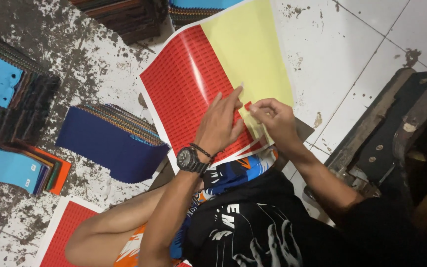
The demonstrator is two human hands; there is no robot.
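A large sheet of small red stickers point(189, 84) lies on the floor, its right part peeled down to bare yellow backing point(245, 49). My left hand point(221, 123), with a black watch and bracelet on the wrist, presses flat on the red part near the peel line. My right hand point(273, 116) pinches a small red sticker point(247, 105) between thumb and fingertips, just above the yellow backing. The two hands almost touch.
Stacks of coloured fabric swatch cards lie at left: a dark blue fan point(109, 138), a blue-topped pile point(1, 81), an orange-edged pile point(21, 170). More stacks point(124, 15) sit at the top. A second red sheet point(65, 232) shows lower left. A dark metal machine base point(391, 138) stands right.
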